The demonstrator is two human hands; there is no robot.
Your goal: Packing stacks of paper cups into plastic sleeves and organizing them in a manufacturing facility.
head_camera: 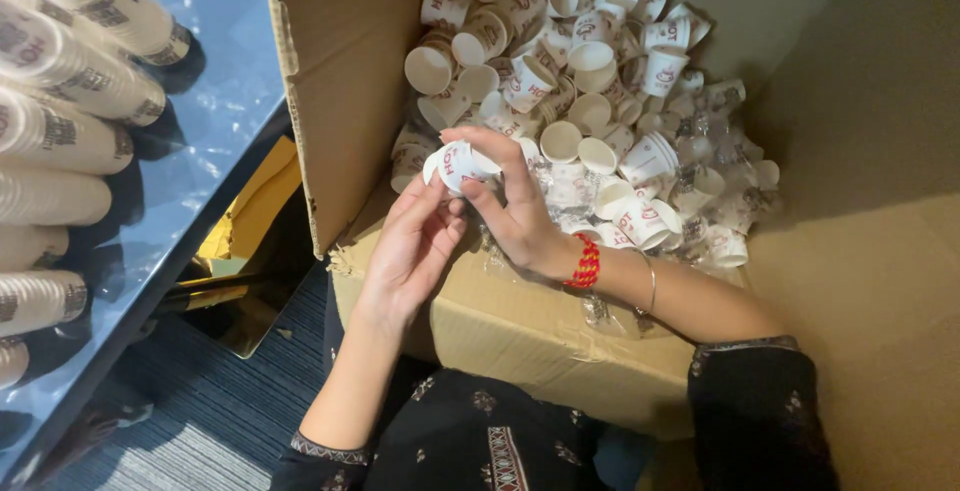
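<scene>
Both hands hold one small paper cup (458,164) above the cardboard box (520,331) of loose cups: right hand (515,206) gripping it, left hand (412,246) fingertips touching its rim.

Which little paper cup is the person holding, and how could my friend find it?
Find the big brown cardboard box heaped with small white paper cups. At its near edge, the two bare hands meet: left hand, right hand with a red thread bracelet. The small white paper cup with red print is the only one pinched in fingers, lifted above the heap.
</scene>
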